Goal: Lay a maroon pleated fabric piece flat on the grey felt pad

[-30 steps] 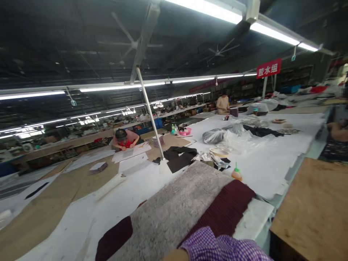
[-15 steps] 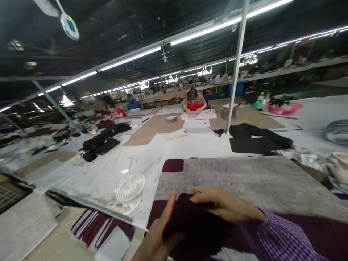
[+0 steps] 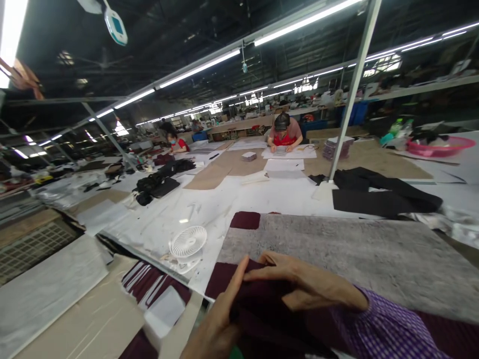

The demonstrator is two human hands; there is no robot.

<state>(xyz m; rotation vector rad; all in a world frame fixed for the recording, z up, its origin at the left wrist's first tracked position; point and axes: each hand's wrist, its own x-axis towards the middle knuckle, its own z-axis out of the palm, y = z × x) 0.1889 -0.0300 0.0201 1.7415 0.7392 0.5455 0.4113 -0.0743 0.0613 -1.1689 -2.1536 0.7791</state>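
A dark maroon piece of fabric [image 3: 267, 314] is between my two hands, above the near edge of the table. My left hand [image 3: 220, 314] grips its left side, index finger stretched upward along the edge. From the right, my right hand [image 3: 307, 281] pinches the top edge, its fingertips close to the left index fingertip. A purple checked sleeve covers the right wrist. More maroon fabric [image 3: 219, 279] lies flat beneath and beside the hands. The lower part of the held cloth is dark, and its layers are hard to separate. A small green patch [image 3: 235, 353] shows below the left hand.
A grey mottled sheet [image 3: 337, 239] covers the table ahead, with a small maroon piece [image 3: 245, 220] at its far-left corner. A white fan [image 3: 188, 242] stands left. Black fabric [image 3: 385, 194] lies beside a metal pole [image 3: 355, 89]. Across the table a co-worker [image 3: 284, 132] bends over white sheets.
The view has swung left, so the surroundings sit further right. My right fingers have moved toward the left fingertip, and the upper edge of the held fabric is now more covered by them.
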